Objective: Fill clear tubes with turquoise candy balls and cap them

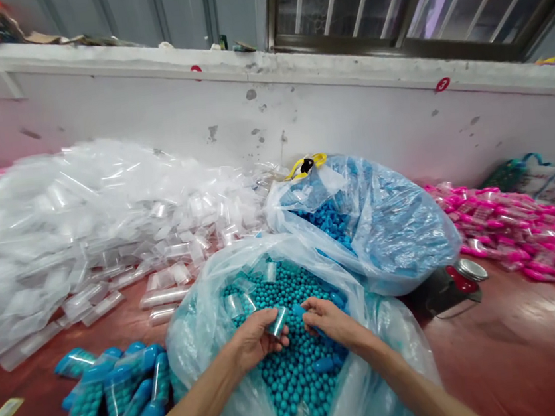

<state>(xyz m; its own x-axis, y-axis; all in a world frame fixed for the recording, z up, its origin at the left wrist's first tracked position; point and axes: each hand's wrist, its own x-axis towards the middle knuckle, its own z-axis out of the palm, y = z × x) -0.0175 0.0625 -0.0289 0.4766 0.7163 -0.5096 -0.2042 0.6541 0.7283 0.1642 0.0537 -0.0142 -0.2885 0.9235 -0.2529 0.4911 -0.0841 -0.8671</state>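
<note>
A clear plastic bag full of small teal beads lies open in front of me. Over the beads, my left hand is closed round a small clear tube. My right hand, just to the right, pinches a blue cap close to the tube but apart from it. Several clear tubes rest on the beads at the back of the bag, and a blue piece lies on them below my right hand.
Filled blue-capped tubes lie at the left front, with a heap of empty clear tubes behind. Behind the beads stands a bag of blue caps. A metal-lidded jar and pink tubes are at the right.
</note>
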